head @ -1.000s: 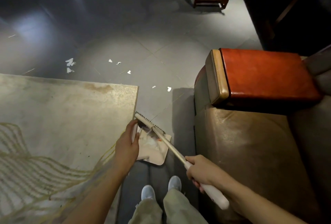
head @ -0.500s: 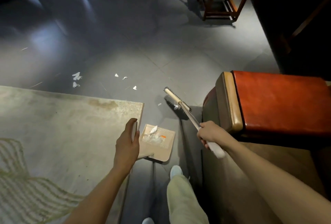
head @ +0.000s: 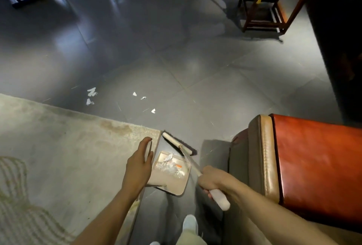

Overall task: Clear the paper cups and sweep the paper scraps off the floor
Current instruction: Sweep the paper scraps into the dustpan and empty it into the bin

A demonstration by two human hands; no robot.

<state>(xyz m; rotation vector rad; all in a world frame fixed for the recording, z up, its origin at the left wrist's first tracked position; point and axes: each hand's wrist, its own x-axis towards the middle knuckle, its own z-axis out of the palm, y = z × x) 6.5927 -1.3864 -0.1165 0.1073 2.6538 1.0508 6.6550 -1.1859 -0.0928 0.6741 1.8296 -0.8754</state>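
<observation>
- Beige plastic dustpan (head: pixel 173 183) sits on the grey tiled floor (head: pixel 176 68), just beside the corner of the pale beige rug (head: pixel 58 146), mouth facing away from the person.
- L hand (head: pixel 139 166) is wrapped round the pan's upright pale handle, fingers running up it. Grip looks closed, tho the hand hides most of the handle.
- R hand (head: pixel 214 181) is clenched on the white grip of the long cream-handled brush (head: pixel 177 143); shaft slants up-left along the pan's R edge.
- Brush head w/ dark bristles lies on the floor just beyond the pan's far lip, btwn rug corner & sofa.
- Crumpled white paper scraps (head: pixel 170 163) lie inside the pan, w/ an orange-marked bit among them.
- Loose white scraps (head: pixel 91 91) lie on the floor near the rug's far edge, w/ three smaller bits farther R, all well apart from the pan.
- Brown sofa w/ red leather armrest (head: pixel 313 156) is on the R, white shoe (head: pixel 190 222) at the bottom, dark wooden chair (head: pixel 274 15) top R.
</observation>
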